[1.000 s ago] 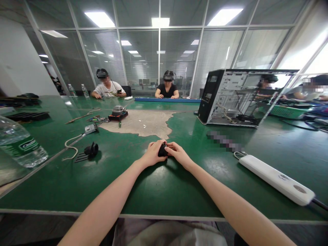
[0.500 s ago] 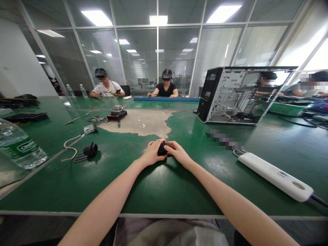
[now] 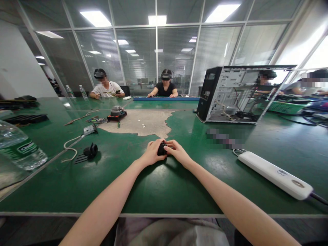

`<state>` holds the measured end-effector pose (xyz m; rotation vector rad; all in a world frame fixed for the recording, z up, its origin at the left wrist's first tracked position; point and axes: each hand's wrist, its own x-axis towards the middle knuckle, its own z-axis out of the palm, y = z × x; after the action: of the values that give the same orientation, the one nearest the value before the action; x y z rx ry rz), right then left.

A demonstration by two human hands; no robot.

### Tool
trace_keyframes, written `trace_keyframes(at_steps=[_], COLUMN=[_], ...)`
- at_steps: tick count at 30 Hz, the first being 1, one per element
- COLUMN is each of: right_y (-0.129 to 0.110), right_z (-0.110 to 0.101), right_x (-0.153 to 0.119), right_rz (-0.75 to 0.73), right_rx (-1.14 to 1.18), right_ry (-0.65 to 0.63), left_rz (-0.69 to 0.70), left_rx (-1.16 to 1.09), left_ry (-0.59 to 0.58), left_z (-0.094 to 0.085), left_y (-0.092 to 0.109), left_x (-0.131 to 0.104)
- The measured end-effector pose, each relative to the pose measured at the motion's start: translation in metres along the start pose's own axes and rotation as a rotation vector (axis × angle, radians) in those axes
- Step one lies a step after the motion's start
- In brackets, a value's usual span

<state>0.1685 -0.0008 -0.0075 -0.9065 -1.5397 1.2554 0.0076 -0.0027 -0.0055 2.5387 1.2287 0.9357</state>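
Observation:
Between my two hands, low over the green table (image 3: 164, 184), is a small black rounded part (image 3: 161, 149); its exact kind is hidden by the fingers. My left hand (image 3: 152, 152) wraps round it from the left, thumb below and fingers over the top. From the other side my right hand (image 3: 178, 153) grips it with thumb and fingertips. Left of my hands lies a black plastic piece with a round collar and long prongs (image 3: 90, 151). A beige cable (image 3: 75, 150) runs near it to a small metal box (image 3: 89, 128).
An open computer case (image 3: 212, 95) stands back right, with a white power strip (image 3: 275, 175) nearer. A water bottle (image 3: 22, 148) is at far left. A red-and-black part (image 3: 117, 115) sits by a bare tan patch (image 3: 143, 121). People sit across the table.
My hands keep nearly the same hold on the black part, with only a slight shift of the right fingers. The view has tilted very slightly.

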Motion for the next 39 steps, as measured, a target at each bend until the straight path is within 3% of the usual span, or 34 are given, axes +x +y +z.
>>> trace_keyframes(at_steps=[8,17,24,34,39], right_y=[-0.008,0.003,-0.001,0.000,-0.006], right_z=[-0.002,0.000,-0.005,-0.003,-0.005], right_x=[-0.004,0.003,0.001,0.003,-0.001], right_rz=[-0.026,0.012,-0.028,0.031,-0.031], right_rx=[0.075,-0.002,0.037,0.026,0.049], right_ry=[-0.100,0.007,-0.099,-0.009,-0.112], left_rz=[-0.003,-0.006,0.001,-0.001,-0.001], left_rx=[-0.006,-0.010,-0.011,-0.005,0.004], left_ry=[0.004,-0.007,0.003,-0.009,-0.012], left_z=[0.001,-0.001,0.001,0.000,0.000], left_y=[-0.001,0.002,0.000,0.000,-0.001], left_x=[0.000,0.000,0.001,0.002,0.001])
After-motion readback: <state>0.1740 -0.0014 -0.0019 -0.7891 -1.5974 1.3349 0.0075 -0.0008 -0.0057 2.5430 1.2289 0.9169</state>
